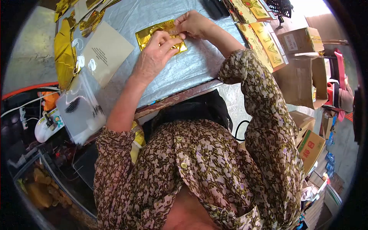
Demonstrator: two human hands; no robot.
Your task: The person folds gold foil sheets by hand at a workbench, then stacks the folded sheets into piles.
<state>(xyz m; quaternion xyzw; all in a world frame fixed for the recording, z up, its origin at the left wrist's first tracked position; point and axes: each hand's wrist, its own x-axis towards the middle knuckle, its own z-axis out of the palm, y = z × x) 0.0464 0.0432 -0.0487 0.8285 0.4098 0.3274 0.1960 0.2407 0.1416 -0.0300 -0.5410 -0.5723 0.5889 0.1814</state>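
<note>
**Q:** What do the two hands hold?

**A:** Both are on one sheet of gold paper (pixel 147 36), which lies flat on the silver table cover (pixel 191 71). The left hand (pixel 153 57) lies over the near half of the sheet, fingers curled and narrow, pinching a fold. The right hand (pixel 195 25) meets it from the far right, thumb and fingertips closed on the sheet's upper edge. The fingertips of the two hands almost touch.

**Q:** What lies around them?

**A:** Just left of the left hand is a beige printed card (pixel 105 51). Further left is a heap of gold sheets (pixel 64 50). Nearer the body on that side are clear plastic bags (pixel 80 109). To the right of the right hand are red and gold printed packets (pixel 264 38), with cardboard boxes (pixel 303 40) beyond them.

**Q:** What could go wrong from here?

**A:** The paper looks thin and shiny. If the two pinches pull against each other, it may tear at the fold. The cover looks slick, so the sheet may slide under the left palm and crease crooked. The loose right sleeve (pixel 245 76) hangs close to the packets and could drag them.
</note>
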